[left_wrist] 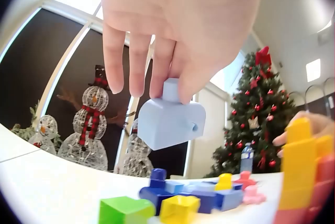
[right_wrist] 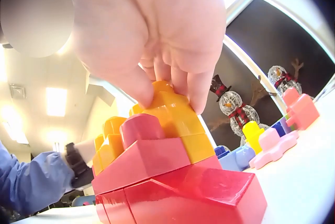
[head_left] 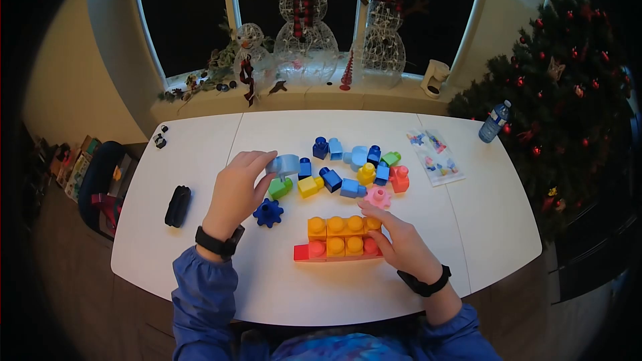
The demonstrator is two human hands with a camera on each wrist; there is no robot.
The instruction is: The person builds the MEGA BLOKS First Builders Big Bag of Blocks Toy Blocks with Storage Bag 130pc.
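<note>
My left hand (head_left: 235, 188) pinches a light blue toy building block (left_wrist: 170, 123) by its stud, thumb on one side and fingers on the other. The block has a rounded end with a small hole and hangs above the table. At the right end of a stepped build of red and orange blocks (head_left: 336, 228), my right hand (head_left: 409, 244) grips a yellow-orange block (right_wrist: 183, 124) between thumb and fingers. Red blocks (right_wrist: 157, 192) form the bottom of that build. Below my left hand lie a green block (head_left: 281, 189) and a dark blue gear-shaped piece (head_left: 268, 213).
Loose blocks lie beyond the build, among them a yellow one (head_left: 309, 187), a pink gear-shaped piece (head_left: 378, 197) and a red one (head_left: 399, 179). A picture sheet (head_left: 436, 157) and a water bottle (head_left: 495, 122) are at right, a black case (head_left: 178, 206) at left.
</note>
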